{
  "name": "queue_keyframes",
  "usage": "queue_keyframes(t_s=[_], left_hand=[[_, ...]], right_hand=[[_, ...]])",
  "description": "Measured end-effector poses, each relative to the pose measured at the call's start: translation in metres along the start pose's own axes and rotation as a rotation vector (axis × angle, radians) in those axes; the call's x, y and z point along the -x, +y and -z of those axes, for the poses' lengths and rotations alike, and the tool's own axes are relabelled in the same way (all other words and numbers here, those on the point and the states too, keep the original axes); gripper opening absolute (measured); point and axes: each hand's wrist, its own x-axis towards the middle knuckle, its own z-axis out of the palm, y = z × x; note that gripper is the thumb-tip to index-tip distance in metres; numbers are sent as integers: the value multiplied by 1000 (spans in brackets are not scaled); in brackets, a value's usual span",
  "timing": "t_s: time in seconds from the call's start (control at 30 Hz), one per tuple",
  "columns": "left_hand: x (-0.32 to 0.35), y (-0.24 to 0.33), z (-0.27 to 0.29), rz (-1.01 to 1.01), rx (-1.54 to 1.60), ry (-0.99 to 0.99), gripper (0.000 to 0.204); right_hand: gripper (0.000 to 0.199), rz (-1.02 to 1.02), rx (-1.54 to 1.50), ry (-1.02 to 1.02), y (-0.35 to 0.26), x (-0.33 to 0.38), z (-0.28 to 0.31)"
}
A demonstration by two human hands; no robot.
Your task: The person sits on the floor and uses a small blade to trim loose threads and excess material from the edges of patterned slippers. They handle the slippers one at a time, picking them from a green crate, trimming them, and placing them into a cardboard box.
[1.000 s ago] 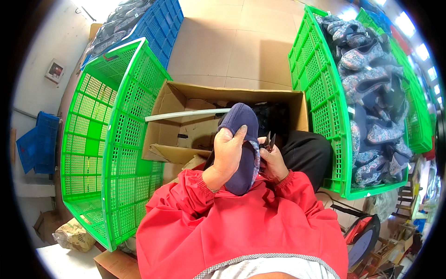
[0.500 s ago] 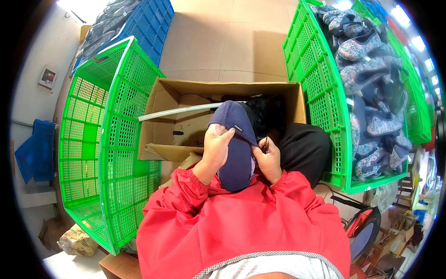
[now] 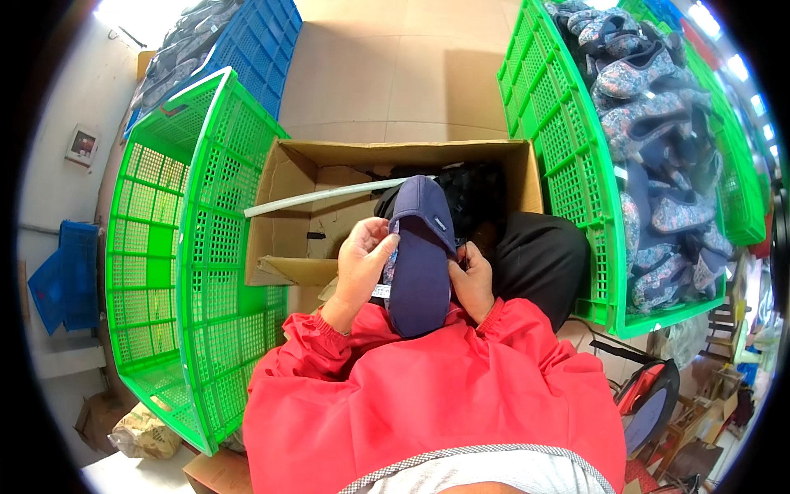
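A navy fabric shoe upper [image 3: 418, 276] stands upright in front of my red smock, with floral cloth showing at its edges and a small white tag on its left. My left hand [image 3: 360, 262] pinches its left edge between thumb and fingers. Closed on the right edge, low on the opening, is my right hand [image 3: 474, 280]. A small dark object shows by the right fingers, too hidden to name. Behind the upper is an open cardboard box [image 3: 284, 198], with a pale strip [image 3: 329, 198] across it and black material [image 3: 481, 193] inside.
A green mesh crate [image 3: 226, 272] stands on edge at my left. Another green crate [image 3: 568, 173] at my right holds floral shoe uppers [image 3: 658, 156]. A blue crate [image 3: 267, 58] with grey uppers is at the far left. My dark-clad knee [image 3: 539, 263] sits beside the box.
My left hand has slid from the upper's front down to its left edge, baring the toe and white tag. The upper has turned slightly. The dark object by my right hand shows less.
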Motion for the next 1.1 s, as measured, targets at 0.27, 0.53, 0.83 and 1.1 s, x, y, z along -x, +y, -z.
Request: queue_keyframes(t_s=[0.27,0.53,0.83,1.1], left_hand=[[16,12,-4,-89,-458,-113,23],[35,2,4,-474,-544,-94,29],[48,-17,4,-241,-452,326,21],[36,-22,19,201,164,139,19]], right_hand=[[13,-58,-31,-48,10,4,2],[9,-135,-147,-56,19,7,-2],[16,-112,-136,-10,-5,13,0],[17,-218,-371,-209,-8,9,5]])
